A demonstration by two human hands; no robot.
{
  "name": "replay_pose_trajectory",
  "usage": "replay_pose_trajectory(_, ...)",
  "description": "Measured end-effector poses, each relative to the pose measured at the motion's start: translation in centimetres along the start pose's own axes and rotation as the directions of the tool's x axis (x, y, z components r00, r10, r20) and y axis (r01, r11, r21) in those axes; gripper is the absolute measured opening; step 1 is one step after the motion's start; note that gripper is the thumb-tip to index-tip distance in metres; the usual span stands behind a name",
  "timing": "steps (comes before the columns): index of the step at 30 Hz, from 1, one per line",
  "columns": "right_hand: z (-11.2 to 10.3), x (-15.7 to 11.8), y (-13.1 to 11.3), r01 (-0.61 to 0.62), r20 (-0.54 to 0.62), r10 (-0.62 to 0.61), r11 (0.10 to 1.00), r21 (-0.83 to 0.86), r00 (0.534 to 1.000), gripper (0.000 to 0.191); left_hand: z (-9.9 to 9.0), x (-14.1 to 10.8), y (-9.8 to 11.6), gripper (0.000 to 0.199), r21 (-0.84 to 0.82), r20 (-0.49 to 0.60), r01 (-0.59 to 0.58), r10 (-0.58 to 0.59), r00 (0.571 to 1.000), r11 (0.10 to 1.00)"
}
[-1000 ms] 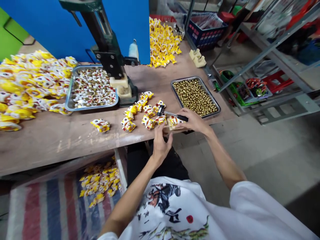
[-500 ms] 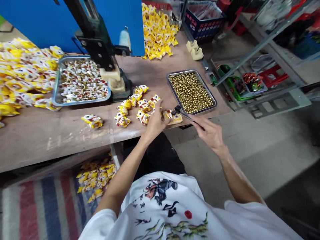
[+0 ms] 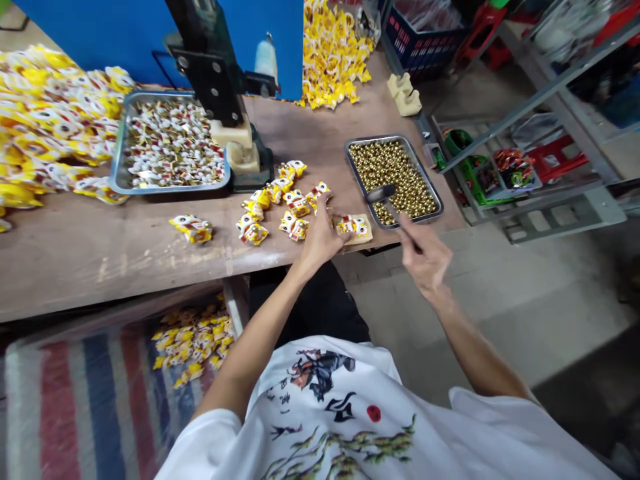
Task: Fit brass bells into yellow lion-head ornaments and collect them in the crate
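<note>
The left hand (image 3: 318, 241) presses its fingers onto a yellow-and-white lion charm (image 3: 351, 227), steadying it on a wooden block (image 3: 364, 239), while the right hand (image 3: 425, 255) pinches a small hammer (image 3: 381, 194) over brass beads (image 3: 400, 175).

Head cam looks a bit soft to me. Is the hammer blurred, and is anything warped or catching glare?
Head view: the small hammer and right hand look slightly motion-blurred, while the gold beads stay fairly crisp; wide-angle warping bows the wooden table front edge; lighting is soft, with pale glare along that edge.

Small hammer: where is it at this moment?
In the head view, the small hammer is in the right hand, its head over the metal tray of gold beads.
</note>
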State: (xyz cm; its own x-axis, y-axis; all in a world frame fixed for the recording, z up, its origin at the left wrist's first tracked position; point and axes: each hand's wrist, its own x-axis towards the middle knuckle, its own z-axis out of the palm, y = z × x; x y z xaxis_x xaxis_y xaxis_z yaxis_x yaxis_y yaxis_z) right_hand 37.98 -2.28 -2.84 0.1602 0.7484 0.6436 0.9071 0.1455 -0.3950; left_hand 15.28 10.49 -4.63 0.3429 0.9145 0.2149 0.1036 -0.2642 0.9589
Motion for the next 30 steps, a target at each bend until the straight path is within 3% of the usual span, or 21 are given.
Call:
replay_pose_trajectory(3,0.4,-0.6,0.3,0.005,0.111,-0.003,1.000,-0.016,0.994,0.035,0.0,0.0,-0.1,0.110,0.002,0.004,0.012,-0.012,1.000,1.000)
replay_pose_trajectory(7,0.5,-1.3,0.2,-0.033,0.019,0.033,0.999,0.006,0.999,0.039,-0.1,-0.1,0.0,0.105,-0.001,0.029,-0.006,0.006,1.000,1.000)
replay_pose_trajectory(10,0.5,-1.5,0.0,0.042,0.145,-0.031,0.997,-0.070,0.989,0.036,-0.2,-0.2,0.1,0.102,0.024,0.034,-0.013,0.012,0.999,1.000)
replay_pose_trajectory(14,0.7,-1.8,0.0,0.091,-0.028,-0.092,0.994,-0.056,0.995,0.042,-0.3,-0.2,0.0,0.099,0.060,0.040,-0.030,0.027,0.999,0.998)
replay_pose_trajectory(18,0.9,-2.1,-0.1,0.133,0.076,-0.127,0.988,-0.078,0.989,0.043,-0.2,-0.3,-0.3,0.100,0.067,0.047,-0.045,0.042,0.998,0.997)
replay_pose_trajectory(22,0.9,-2.4,-0.3,0.077,-0.054,-0.078,0.997,-0.029,0.995,0.043,-0.1,-0.3,-0.6,0.098,0.078,0.028,-0.078,0.076,0.997,0.994)
replay_pose_trajectory(25,1.1,-2.7,-0.4,0.107,0.037,-0.107,0.994,-0.015,0.994,0.044,-0.1,-0.3,-0.6,0.098,0.084,0.030,-0.081,0.079,0.996,0.993)
replay_pose_trajectory(30,1.3,-2.9,-0.7,0.013,-0.089,-0.011,1.000,0.019,0.996,0.039,-0.2,-0.5,-0.4,0.098,0.090,0.040,-0.075,0.072,0.997,0.993)
